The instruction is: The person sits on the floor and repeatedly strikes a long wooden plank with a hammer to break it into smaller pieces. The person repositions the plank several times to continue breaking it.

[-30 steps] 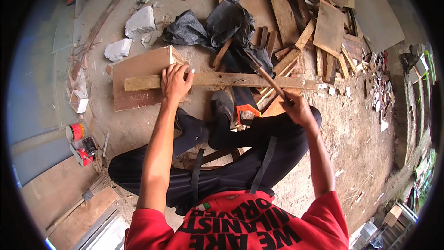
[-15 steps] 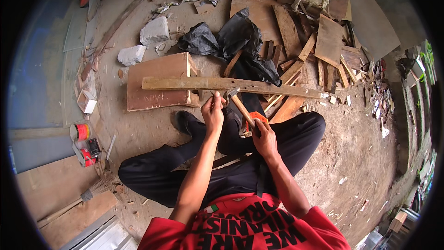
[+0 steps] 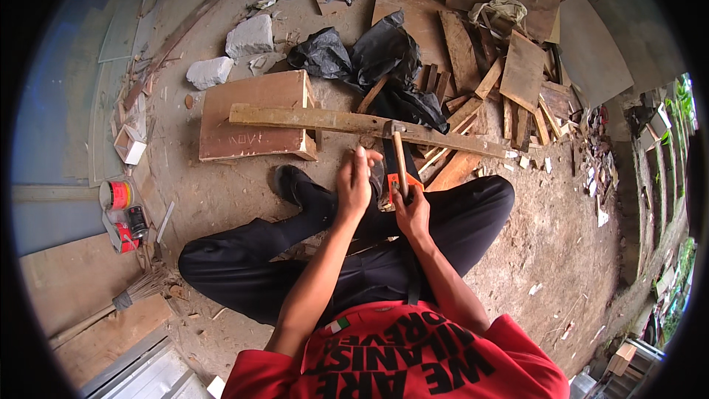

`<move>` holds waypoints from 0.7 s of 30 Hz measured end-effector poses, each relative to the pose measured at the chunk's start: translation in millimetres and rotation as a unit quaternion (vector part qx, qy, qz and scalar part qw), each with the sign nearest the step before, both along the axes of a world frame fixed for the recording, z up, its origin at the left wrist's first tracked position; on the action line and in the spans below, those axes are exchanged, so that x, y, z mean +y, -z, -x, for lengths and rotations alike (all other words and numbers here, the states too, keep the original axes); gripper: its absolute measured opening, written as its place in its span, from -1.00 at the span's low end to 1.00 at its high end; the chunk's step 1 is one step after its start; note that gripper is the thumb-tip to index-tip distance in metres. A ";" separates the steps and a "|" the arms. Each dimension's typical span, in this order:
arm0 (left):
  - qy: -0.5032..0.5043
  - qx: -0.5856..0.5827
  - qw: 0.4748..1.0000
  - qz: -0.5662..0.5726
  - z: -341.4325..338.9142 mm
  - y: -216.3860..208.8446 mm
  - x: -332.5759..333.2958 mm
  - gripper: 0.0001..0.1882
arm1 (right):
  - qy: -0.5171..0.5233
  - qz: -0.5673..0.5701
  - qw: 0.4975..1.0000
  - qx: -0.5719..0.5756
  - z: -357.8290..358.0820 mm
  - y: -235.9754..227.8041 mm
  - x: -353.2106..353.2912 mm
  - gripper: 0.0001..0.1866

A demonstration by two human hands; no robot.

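Note:
My right hand [image 3: 412,213] is closed around the wooden handle of a hammer [image 3: 399,157]. The hammer's metal head is at the long wooden beam [image 3: 336,120], right of its middle. My left hand [image 3: 355,183] is raised just short of the beam's near edge, left of the hammer. Its thumb points up and a finger reaches out to the right, with nothing visible between them. The beam lies across a reddish-brown wooden box [image 3: 255,97] on its left side. An orange object [image 3: 394,180] shows partly behind my right hand, between my bent legs.
Black plastic sheeting [image 3: 384,48] lies beyond the beam. A pile of boards and offcuts [image 3: 473,66] spreads at the far right. Two whitish blocks [image 3: 249,35] sit at the far left. Several cans [image 3: 118,195] and a twig broom [image 3: 136,290] are at the left.
The hammer has moved a little right and away, its head now at the beam and its handle more upright. My left hand has shifted slightly right, with a finger extended.

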State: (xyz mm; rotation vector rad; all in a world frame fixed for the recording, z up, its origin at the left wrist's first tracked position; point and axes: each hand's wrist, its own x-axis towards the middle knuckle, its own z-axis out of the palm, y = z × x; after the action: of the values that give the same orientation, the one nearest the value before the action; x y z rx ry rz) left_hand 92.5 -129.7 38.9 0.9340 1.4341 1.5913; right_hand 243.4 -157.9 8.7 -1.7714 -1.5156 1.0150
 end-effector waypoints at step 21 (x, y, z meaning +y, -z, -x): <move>-0.264 0.266 0.925 0.060 129.4 39.1 23.2 -0.54 | 0.004 0.027 1.000 0.014 -9.0 27.8 12.5 -0.54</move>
State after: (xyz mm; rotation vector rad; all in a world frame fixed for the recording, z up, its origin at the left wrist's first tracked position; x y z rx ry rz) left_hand -36.8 -106.5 -0.2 1.0064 2.2919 1.6590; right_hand 252.4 -145.5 -19.1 -1.7904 -1.4757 1.0822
